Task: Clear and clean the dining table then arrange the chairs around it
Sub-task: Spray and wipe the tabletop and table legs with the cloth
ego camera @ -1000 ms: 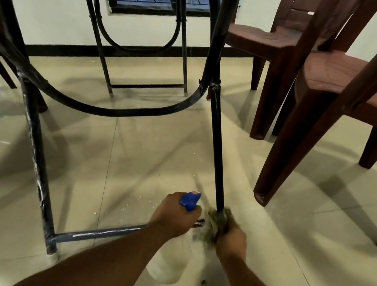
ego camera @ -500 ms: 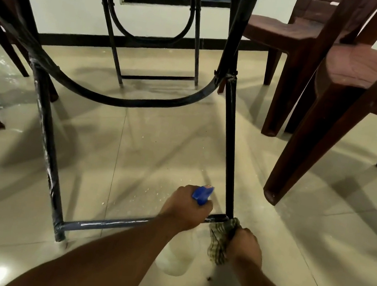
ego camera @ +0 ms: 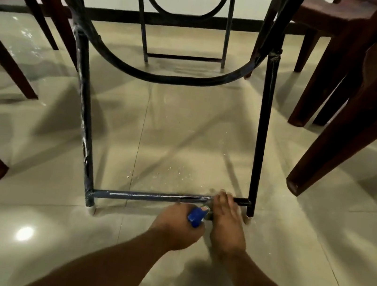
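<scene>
Left hand [ego camera: 176,230] gripped blue-capped spray bottle [ego camera: 195,215]; right hand [ego camera: 227,225] curled over table's bottom bar [ego camera: 149,196], beside one leg [ego camera: 262,130].

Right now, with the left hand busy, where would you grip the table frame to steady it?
Probably the right upright leg, mid-height, from the near side: it is a slim vertical tube, bare all round, easy to wrap. The low crossbar sits close to the floor, leaving little room underneath.
</scene>
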